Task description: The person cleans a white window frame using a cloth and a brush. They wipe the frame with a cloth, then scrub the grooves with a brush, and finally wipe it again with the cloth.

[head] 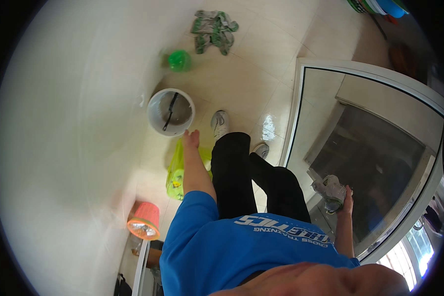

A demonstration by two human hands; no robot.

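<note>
My left hand [191,138] is beside the near rim of a white bucket [153,114], its fingers somewhat apart and nothing visible in them. The bucket holds murky liquid and a black-handled tool [171,111]. A yellow-green plastic bag [175,181] shows behind my left forearm; whether it touches that arm I cannot tell. My right hand [348,199] grips a crumpled grey-white rag [331,192] in front of the glass pane of a white-framed door [294,122]. Whether the rag touches the glass is unclear.
A grey-and-green cloth [214,31] lies spread on the tiled floor, near a green ball-like object [179,60]. By the wall [77,129] at left is a pink basket with an orange rim [145,220]. A wet-looking shiny patch [268,127] lies near my shoes.
</note>
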